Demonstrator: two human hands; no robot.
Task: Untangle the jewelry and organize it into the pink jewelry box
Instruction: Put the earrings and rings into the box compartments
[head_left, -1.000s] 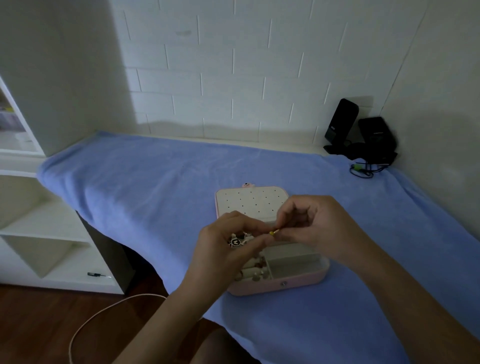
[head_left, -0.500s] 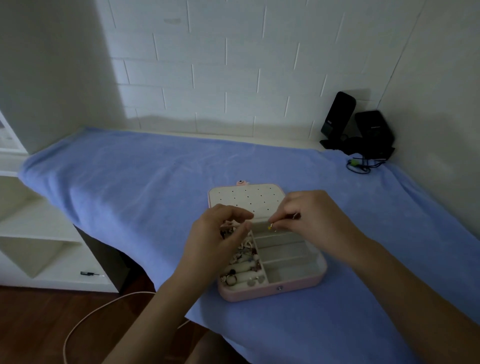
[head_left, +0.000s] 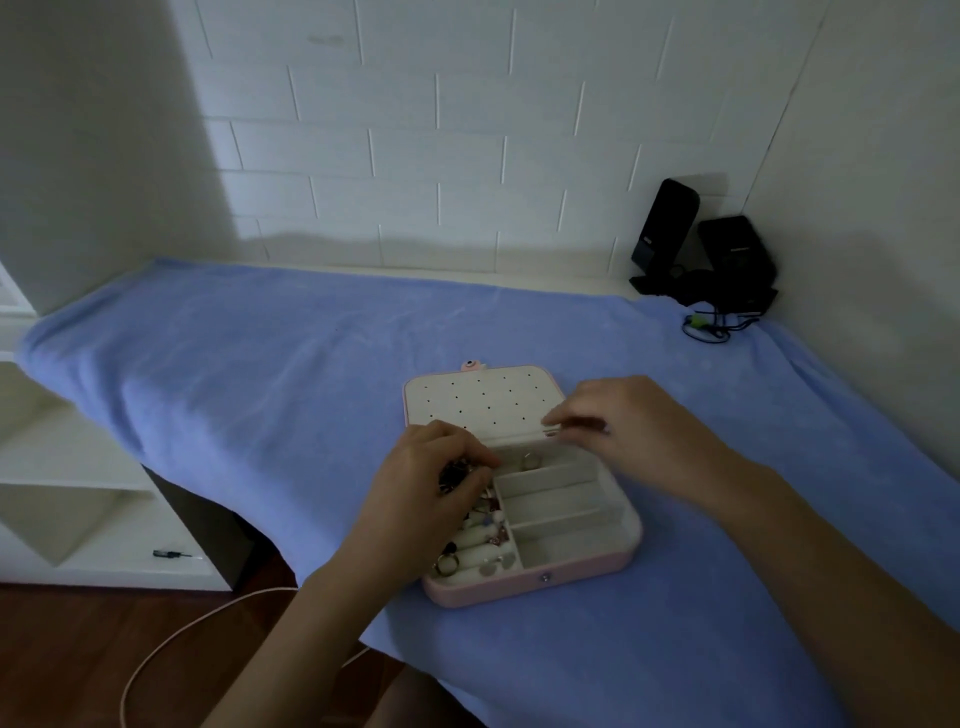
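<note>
Gentleness likely suits teasing pieces from the dark jewelry tangle (head_left: 458, 475) that left fingers (head_left: 470, 451) clench; whether right fingers (head_left: 567, 415) grasp anything is unclear.

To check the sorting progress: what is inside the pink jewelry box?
One ring lies in the far right compartment of the pink jewelry box; rings and earrings sit on the left rolls. The left grip, holding tangled jewelry, covers the rest there.
</note>
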